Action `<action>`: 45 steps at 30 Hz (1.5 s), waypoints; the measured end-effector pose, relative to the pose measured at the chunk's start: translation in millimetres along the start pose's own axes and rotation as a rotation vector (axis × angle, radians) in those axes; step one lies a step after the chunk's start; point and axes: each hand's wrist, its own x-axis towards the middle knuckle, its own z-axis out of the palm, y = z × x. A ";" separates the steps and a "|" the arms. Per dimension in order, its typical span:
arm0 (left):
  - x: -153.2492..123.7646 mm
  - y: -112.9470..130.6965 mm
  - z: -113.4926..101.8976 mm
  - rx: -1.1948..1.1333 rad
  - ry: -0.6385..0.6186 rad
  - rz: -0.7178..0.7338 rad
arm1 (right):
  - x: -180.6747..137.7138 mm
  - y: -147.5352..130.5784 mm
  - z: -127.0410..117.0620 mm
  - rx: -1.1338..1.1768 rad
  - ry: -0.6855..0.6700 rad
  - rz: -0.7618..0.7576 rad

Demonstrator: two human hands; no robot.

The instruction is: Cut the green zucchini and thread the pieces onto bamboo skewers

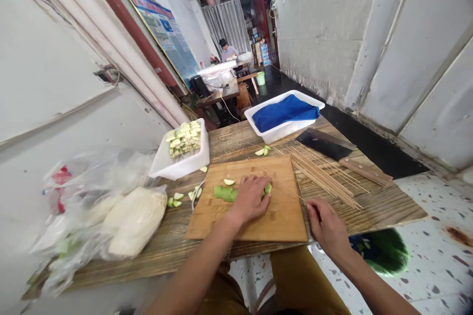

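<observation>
My left hand [252, 197] presses down over a row of sliced green vegetable [224, 193] on the wooden cutting board [273, 226]. Its fingers curl round the slices and hide part of the row. Off the board's right edge, my right hand [325, 221] pinches a thin bamboo skewer [293, 191], which runs left toward the vegetable. Whether its tip has entered the slices cannot be made out. One loose pale slice [229, 182] lies behind the row. Further right is a fanned-out pile of bamboo skewers [323, 174].
A white tub [172, 171] of skewered slices stands back left. Behind the board sits a white tray [275, 134] with blue cloth. A cleaver [328, 146] lies to the right, plastic bags [129, 221] to the left. Another person [228, 51] is far back.
</observation>
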 end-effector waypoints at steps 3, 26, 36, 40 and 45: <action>4.0 2.0 -3.4 -0.008 -0.030 0.004 | -0.7 -1.1 -0.2 0.000 0.011 0.006; 5.0 9.3 -7.8 0.204 -0.010 -0.208 | -0.4 -10.5 -16.2 0.032 0.113 0.045; 0.1 2.8 -5.5 0.111 -0.040 -0.147 | -9.3 -28.5 -22.6 0.081 0.097 0.026; 1.9 -0.9 -8.7 0.076 -0.044 -0.097 | -15.1 -29.8 -21.7 0.101 0.041 0.050; 5.3 -0.3 -10.3 0.059 -0.061 -0.034 | -19.7 -26.2 -22.2 0.104 0.009 0.067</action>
